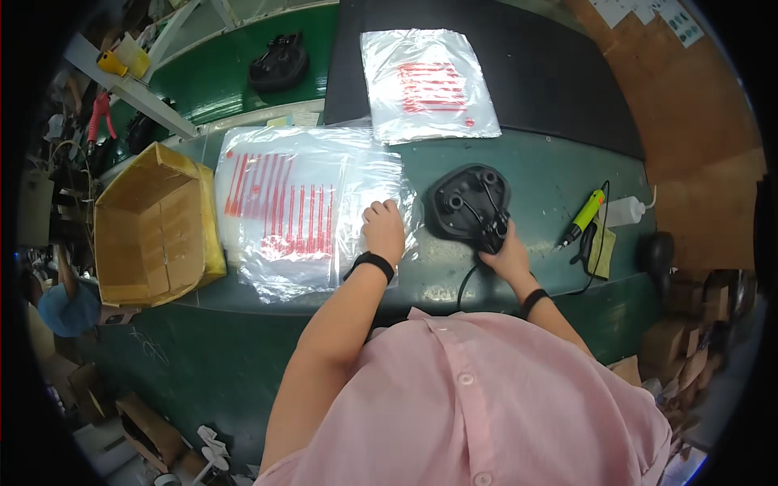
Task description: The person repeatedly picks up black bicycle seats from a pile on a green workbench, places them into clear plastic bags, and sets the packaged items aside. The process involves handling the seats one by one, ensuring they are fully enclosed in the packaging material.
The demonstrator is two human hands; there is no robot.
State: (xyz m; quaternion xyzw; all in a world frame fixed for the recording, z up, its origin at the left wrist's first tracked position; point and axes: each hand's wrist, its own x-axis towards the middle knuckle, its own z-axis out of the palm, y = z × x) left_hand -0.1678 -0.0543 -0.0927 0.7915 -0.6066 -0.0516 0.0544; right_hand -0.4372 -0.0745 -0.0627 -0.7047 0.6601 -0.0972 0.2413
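Observation:
On the green table, a black bicycle saddle (468, 202) lies upside down, its rails and round springs or bumpers showing. My right hand (509, 257) grips its narrow nose at the near end. To the left spreads a stack of clear plastic bags (300, 211) with red print. At the stack's right side, my left hand (384, 231) has its fingers curled on the film, pinching the top bag. The tips of those fingers are partly hidden.
An open cardboard box (158, 235) edged with yellow tape stands left. More printed bags (429, 85) lie on a black mat (559, 89) behind. Right are a green electric screwdriver (585, 217), its cord and a white bottle (624, 212). Another saddle (279, 65) sits on the far green surface.

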